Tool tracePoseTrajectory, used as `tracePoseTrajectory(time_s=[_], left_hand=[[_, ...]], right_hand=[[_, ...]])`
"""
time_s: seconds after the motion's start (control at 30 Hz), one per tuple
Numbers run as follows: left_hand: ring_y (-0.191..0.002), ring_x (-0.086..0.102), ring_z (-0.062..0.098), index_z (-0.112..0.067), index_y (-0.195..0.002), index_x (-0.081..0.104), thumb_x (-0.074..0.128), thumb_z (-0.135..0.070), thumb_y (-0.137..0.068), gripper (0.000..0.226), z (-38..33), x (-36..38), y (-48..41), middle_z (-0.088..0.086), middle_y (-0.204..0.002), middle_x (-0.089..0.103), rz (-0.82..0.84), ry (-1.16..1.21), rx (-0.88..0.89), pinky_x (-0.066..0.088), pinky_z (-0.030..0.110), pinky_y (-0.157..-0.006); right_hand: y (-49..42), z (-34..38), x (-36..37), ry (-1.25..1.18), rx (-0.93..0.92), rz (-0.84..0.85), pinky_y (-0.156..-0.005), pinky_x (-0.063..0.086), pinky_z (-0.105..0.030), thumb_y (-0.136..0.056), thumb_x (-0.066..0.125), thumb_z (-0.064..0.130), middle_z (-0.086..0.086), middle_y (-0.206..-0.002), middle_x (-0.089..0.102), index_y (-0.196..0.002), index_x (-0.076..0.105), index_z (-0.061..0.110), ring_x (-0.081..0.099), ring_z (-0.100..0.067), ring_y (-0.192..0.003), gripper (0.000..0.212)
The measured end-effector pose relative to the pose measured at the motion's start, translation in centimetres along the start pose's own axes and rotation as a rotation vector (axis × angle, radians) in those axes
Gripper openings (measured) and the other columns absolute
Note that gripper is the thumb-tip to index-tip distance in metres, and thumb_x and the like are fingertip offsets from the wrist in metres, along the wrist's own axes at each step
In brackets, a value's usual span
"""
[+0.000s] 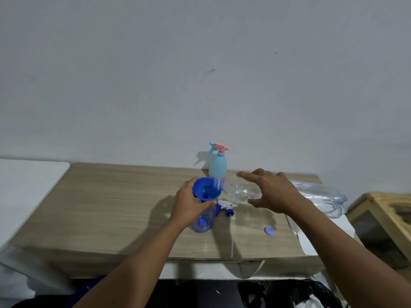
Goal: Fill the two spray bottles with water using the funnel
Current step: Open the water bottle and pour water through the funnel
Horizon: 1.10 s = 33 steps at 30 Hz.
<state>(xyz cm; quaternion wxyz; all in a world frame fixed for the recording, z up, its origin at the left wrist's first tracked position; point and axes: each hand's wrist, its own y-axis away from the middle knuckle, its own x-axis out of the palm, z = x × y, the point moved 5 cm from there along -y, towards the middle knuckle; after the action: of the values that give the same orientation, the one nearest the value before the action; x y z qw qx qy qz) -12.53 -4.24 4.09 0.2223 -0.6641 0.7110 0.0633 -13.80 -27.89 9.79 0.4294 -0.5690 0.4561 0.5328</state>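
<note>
Blue funnel [206,191] seated in clear spray bottle [203,221]; light-blue spray bottle [218,167] upright behind (capped).

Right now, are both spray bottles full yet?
Not yet. The light blue spray bottle stands capped at the back. The left hand steadies the funnel on the clear spray bottle while the right hand tips the water bottle in. Its spray head remains off.

Dim, even light; soft shadows on table [111,207]; wide-angle edge distortion.
</note>
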Motion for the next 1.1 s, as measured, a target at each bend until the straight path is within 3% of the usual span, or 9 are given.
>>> tracePoseTrajectory(time_s=[0.23, 0.4, 0.57, 0.63, 0.73, 0.93, 1.1], left_hand=[[-0.102, 0.059, 0.009, -0.059, -0.099, 0.046, 0.094, -0.034, -0.056, 0.069, 0.3, 0.1, 0.0, -0.026, -0.104, 0.054, 0.003, -0.009, -0.002, 0.054, 0.037, -0.092], [-0.098, 0.055, -0.005, -0.060, -0.094, 0.048, 0.095, -0.026, -0.057, 0.069, 0.3, 0.1, 0.2, -0.029, -0.099, 0.055, -0.005, -0.005, 0.007, 0.052, 0.029, -0.089], [-0.096, 0.055, -0.008, -0.059, -0.094, 0.046, 0.095, -0.026, -0.057, 0.070, 0.4, 0.2, 0.1, -0.029, -0.100, 0.053, 0.005, -0.012, -0.010, 0.046, 0.015, -0.082], [-0.096, 0.056, -0.002, -0.058, -0.095, 0.044, 0.094, -0.026, -0.058, 0.070, 0.5, 0.2, 0.1, -0.029, -0.100, 0.052, 0.005, -0.019, -0.017, 0.044, 0.013, -0.081], [-0.099, 0.055, 0.003, -0.056, -0.097, 0.043, 0.095, -0.028, -0.057, 0.071, 0.6, 0.3, 0.2, -0.030, -0.101, 0.050, 0.001, -0.026, -0.019, 0.048, 0.022, -0.085], [-0.096, 0.054, -0.009, -0.059, -0.095, 0.046, 0.095, -0.026, -0.056, 0.071, 0.6, 0.4, 0.4, -0.030, -0.101, 0.053, -0.003, -0.018, -0.005, 0.051, 0.027, -0.084], [-0.101, 0.055, 0.006, -0.046, -0.111, 0.045, 0.095, -0.029, -0.057, 0.076, 1.2, 0.8, 0.3, -0.026, -0.106, 0.050, -0.001, -0.034, -0.017, 0.051, 0.030, -0.089]], right_hand=[[-0.1, 0.2, -0.3, 0.051, -0.022, -0.013, -0.094, 0.041, -0.038, -0.084, 0.067, 0.053, 0.007, -0.137, 0.052, -0.149, 0.018, 0.053, 0.056, -0.017, -0.117, 0.082], [-0.1, 0.2, -0.7, 0.084, -0.037, -0.029, -0.094, 0.042, -0.038, -0.084, 0.067, 0.053, 0.006, -0.136, 0.052, -0.150, 0.018, 0.052, 0.056, -0.017, -0.116, 0.082], [0.2, -0.1, -0.5, 0.039, -0.017, -0.013, -0.097, 0.041, -0.040, -0.084, 0.067, 0.053, 0.006, -0.138, 0.052, -0.150, 0.020, 0.052, 0.056, -0.018, -0.117, 0.081], [0.6, -0.3, -0.2, -0.025, -0.002, 0.003, -0.098, 0.041, -0.040, -0.083, 0.067, 0.052, 0.006, -0.138, 0.052, -0.150, 0.022, 0.051, 0.056, -0.018, -0.118, 0.081], [1.2, -0.5, 0.6, -0.120, 0.013, 0.010, -0.100, 0.041, -0.041, -0.081, 0.068, 0.051, 0.007, -0.136, 0.053, -0.150, 0.024, 0.051, 0.056, -0.017, -0.118, 0.081], [1.9, -0.7, 2.0, -0.508, 0.039, -0.094, -0.099, 0.049, -0.042, -0.071, 0.074, 0.052, 0.011, -0.130, 0.058, -0.146, 0.033, 0.051, 0.061, -0.010, -0.104, 0.085], [2.6, -1.8, 2.4, -0.761, 0.136, -0.326, -0.085, 0.046, -0.016, -0.076, 0.084, 0.034, 0.009, -0.122, 0.060, -0.144, 0.040, 0.041, 0.062, -0.010, -0.101, 0.081]])
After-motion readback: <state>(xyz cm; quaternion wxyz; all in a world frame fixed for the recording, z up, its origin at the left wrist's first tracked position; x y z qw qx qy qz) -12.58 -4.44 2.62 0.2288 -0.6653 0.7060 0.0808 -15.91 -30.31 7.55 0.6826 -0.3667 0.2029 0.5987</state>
